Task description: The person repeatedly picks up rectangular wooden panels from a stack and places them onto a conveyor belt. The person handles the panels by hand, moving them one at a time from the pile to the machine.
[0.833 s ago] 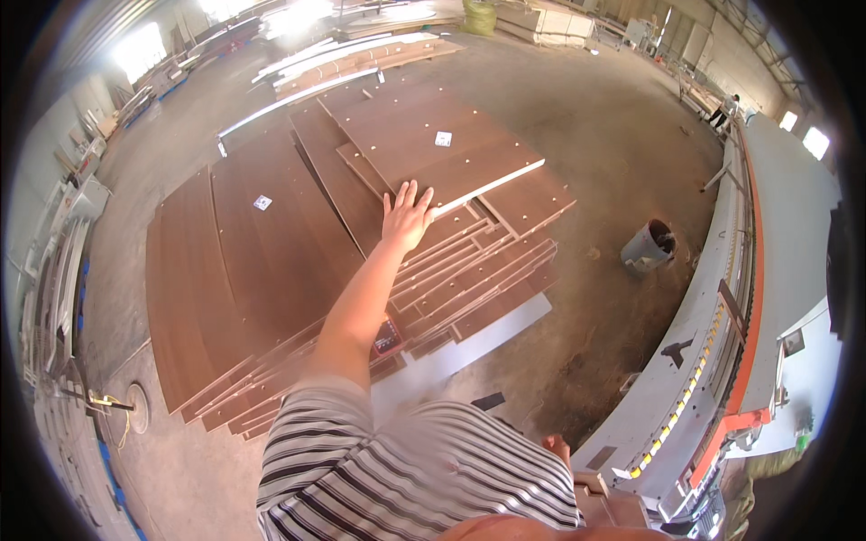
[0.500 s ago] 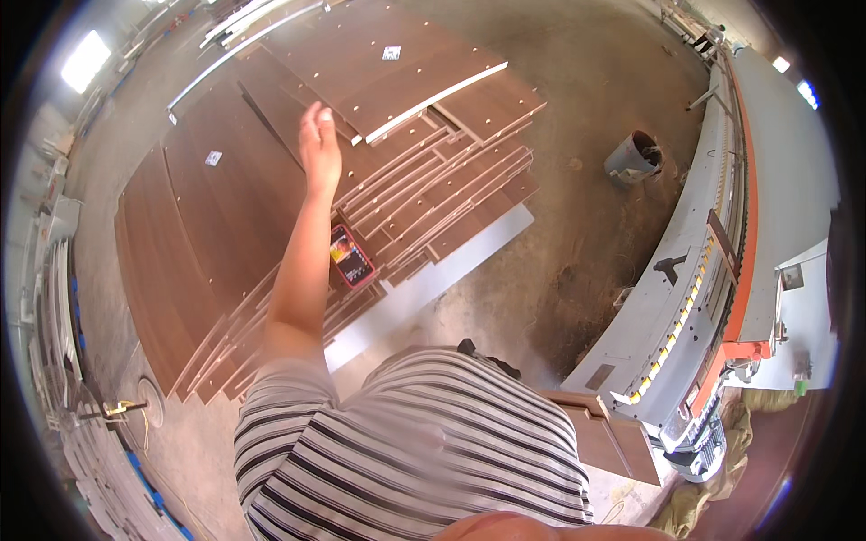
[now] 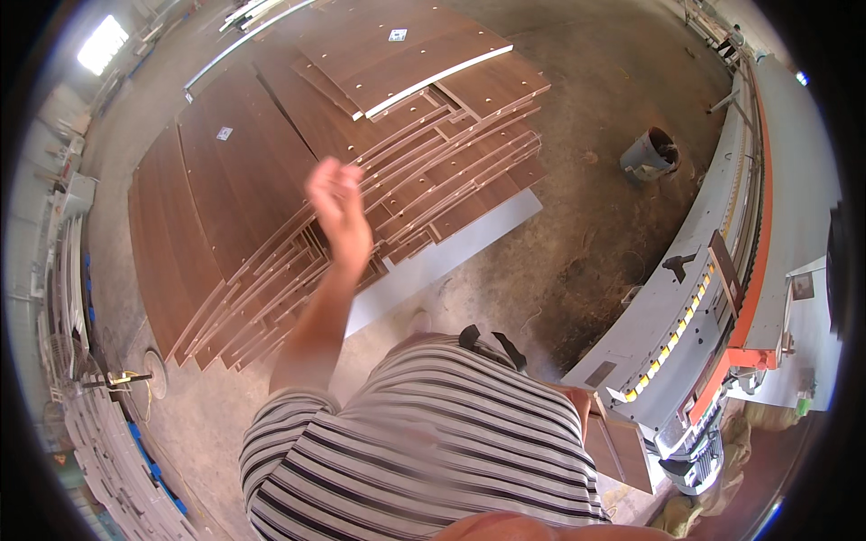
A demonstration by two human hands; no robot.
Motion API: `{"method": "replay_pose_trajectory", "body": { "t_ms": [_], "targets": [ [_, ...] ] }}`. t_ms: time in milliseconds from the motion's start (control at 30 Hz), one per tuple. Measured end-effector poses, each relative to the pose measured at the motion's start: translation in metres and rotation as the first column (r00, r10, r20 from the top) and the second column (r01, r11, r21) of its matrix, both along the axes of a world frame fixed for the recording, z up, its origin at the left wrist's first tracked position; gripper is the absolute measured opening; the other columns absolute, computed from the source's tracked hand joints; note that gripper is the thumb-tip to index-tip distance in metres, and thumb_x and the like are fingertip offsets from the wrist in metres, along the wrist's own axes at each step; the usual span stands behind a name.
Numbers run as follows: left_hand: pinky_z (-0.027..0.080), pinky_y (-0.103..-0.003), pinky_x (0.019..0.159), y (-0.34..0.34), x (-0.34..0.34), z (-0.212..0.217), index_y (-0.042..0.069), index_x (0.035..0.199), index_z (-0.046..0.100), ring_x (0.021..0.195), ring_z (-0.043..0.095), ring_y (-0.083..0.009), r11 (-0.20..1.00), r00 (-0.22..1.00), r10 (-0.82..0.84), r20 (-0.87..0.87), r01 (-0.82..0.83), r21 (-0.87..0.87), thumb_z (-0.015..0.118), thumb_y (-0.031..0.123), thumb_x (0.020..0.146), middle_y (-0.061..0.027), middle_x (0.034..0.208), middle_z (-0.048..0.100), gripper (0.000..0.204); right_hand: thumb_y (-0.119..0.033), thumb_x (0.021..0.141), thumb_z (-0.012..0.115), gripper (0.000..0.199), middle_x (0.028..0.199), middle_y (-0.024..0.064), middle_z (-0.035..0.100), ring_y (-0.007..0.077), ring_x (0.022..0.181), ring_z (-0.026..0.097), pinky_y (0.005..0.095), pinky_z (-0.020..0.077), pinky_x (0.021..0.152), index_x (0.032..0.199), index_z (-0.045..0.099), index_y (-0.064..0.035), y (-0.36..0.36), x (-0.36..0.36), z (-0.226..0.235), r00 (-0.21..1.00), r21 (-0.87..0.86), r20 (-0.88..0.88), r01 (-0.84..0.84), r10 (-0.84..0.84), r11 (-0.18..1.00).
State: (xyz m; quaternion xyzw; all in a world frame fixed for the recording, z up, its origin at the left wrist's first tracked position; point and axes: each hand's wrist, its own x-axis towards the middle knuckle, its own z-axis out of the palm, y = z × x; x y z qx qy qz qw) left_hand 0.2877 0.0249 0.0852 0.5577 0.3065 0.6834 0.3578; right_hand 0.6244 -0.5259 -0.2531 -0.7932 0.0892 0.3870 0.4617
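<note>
My left hand (image 3: 337,203) is raised over a wide stack of brown wood-grain panels (image 3: 244,171), near the panels' layered front edges. Its fingers look partly bent but are smeared by motion, and I cannot make out anything in them. Whether the hand touches the panels cannot be told. The phone seen earlier on the stack does not show now; my hand and wrist cover about that spot. My right hand is not in view; the striped shirt (image 3: 433,424) hides part of that side. A smaller brown panel (image 3: 406,63) with a white edge lies on top of the stack.
A long grey machine (image 3: 654,325) with an orange rail (image 3: 756,270) and yellow rollers runs along the right; a black handheld tool (image 3: 677,265) lies on it. A bucket (image 3: 649,153) stands on the floor. Brown boards (image 3: 622,446) lean near the machine's close end. A person (image 3: 732,41) is far off.
My left hand has drawn back toward me and down, away from the upper panel's corner. The phone beside my forearm has dropped out of sight. The view has shifted slightly.
</note>
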Motion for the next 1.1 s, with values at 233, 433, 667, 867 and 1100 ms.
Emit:
{"method": "replay_pose_trajectory", "body": {
  "t_ms": [233,433,667,867,1100],
  "targets": [
    [0.034,-0.040,0.100,-0.114,0.024,-0.162,-0.001,0.131,0.037,0.118,0.044,-0.0326,0.724,0.205,-0.622,-0.755,0.519,-0.455,0.054,0.025,0.089,-0.0223,0.123,0.047,0.052,-0.025,0.088,0.050,0.023,0.072,0.0065,0.060,0.0139,0.058,0.056,0.0233,0.0460,0.049,0.086,0.057,-0.0040,-0.020,0.016,0.050,0.774,0.416,0.060,0.554,-0.630,0.721],
    [0.039,-0.046,0.092,-0.145,-0.001,-0.246,0.001,0.112,0.053,0.108,0.048,-0.0410,0.645,0.076,-0.701,-0.709,0.490,-0.586,0.055,0.025,0.085,-0.0254,0.116,0.049,0.037,-0.032,0.092,0.050,0.034,0.053,-0.0010,0.044,0.0087,0.046,0.041,0.0227,0.0303,0.041,0.066,0.050,-0.0093,0.002,0.072,0.138,0.467,0.547,0.205,0.674,-0.860,0.496],
    [0.042,-0.044,0.087,-0.152,0.021,-0.214,0.001,0.112,0.054,0.104,0.051,-0.0385,0.582,-0.112,-0.722,-0.683,0.436,-0.686,0.056,0.023,0.085,-0.0236,0.112,0.053,0.034,-0.028,0.091,0.056,0.024,0.068,0.0000,0.052,0.0078,0.058,0.049,0.0195,0.0424,0.052,0.080,0.054,-0.0065,0.004,0.158,0.188,0.473,0.747,0.123,0.535,-0.873,0.395],
    [0.045,-0.042,0.084,-0.165,0.018,-0.202,0.001,0.111,0.055,0.101,0.054,-0.0364,0.573,-0.136,-0.735,-0.664,0.400,-0.716,0.057,0.020,0.086,-0.0221,0.109,0.056,0.032,-0.025,0.086,0.065,0.034,0.103,0.0102,0.059,0.0202,0.093,0.057,0.0321,0.0489,0.078,0.107,0.054,-0.0016,0.015,0.266,0.173,0.557,0.758,-0.187,0.606,-0.809,0.242],
    [0.047,-0.040,0.079,-0.166,0.028,-0.169,0.001,0.110,0.057,0.097,0.058,-0.0340,0.565,-0.135,-0.728,-0.672,0.436,-0.700,0.059,0.018,0.086,-0.0203,0.105,0.059,0.029,-0.012,0.085,0.063,0.015,0.065,0.0019,0.048,0.0163,0.050,0.038,0.0331,0.0353,0.049,0.095,0.060,-0.0028,0.018,0.326,0.129,0.608,0.832,-0.253,0.534,-0.753,0.152]
  ]
}}
